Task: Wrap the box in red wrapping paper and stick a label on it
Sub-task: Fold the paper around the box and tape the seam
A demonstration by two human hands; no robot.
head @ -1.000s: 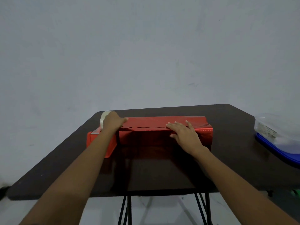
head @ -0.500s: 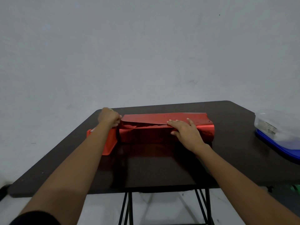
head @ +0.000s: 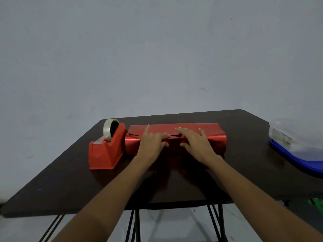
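The red tape dispenser (head: 106, 151) stands uncovered at the left of the desk (head: 70, 180). The left hand (head: 152, 142) has moved off it and now presses, fingers extended, on the red-wrapped box (head: 215, 138) mid-desk. The right hand (head: 195, 142) stays flat on the paper seam. A plastic container (head: 295, 137) sits far right.

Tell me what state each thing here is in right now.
Box, wrapped in red paper, top seam partly open.
Left hand, resting on the box, one finger raised.
Right hand, flat on the box.
Tape dispenser, upright, roll loaded.
Plastic tub, closed.
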